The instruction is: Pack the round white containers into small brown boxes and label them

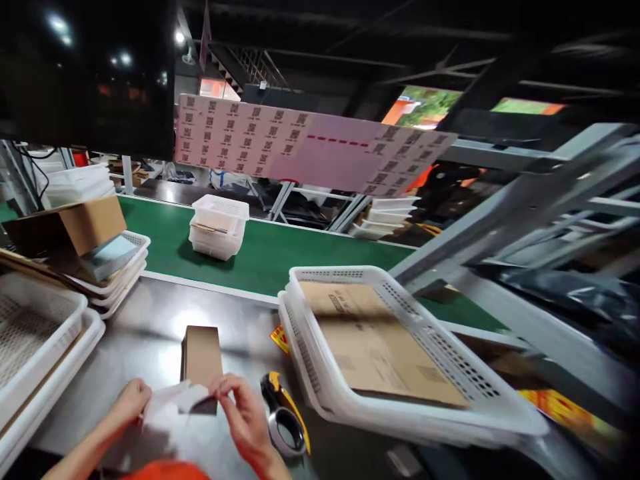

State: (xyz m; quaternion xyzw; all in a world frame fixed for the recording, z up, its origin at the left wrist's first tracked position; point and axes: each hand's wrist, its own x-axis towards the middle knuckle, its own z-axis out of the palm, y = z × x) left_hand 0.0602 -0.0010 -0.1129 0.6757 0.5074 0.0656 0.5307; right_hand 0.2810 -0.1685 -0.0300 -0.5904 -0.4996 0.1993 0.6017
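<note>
White wrapping (163, 408) is pinched at opposite edges by the left grip (135, 398) and right grip (244, 415), over the surface (150, 317) at the near end of the brown carton (203, 357). It is judged light, limp and easily torn; edge holds are advised.

I see a thin, whitish, rumpled sheet (167, 405), paper or plastic I can't tell, held at its nine and three o'clock edges. At one o'clock from it lies a narrow, plain brown cardboard box (204, 355), long side towards twelve, near end partly hidden.
</note>
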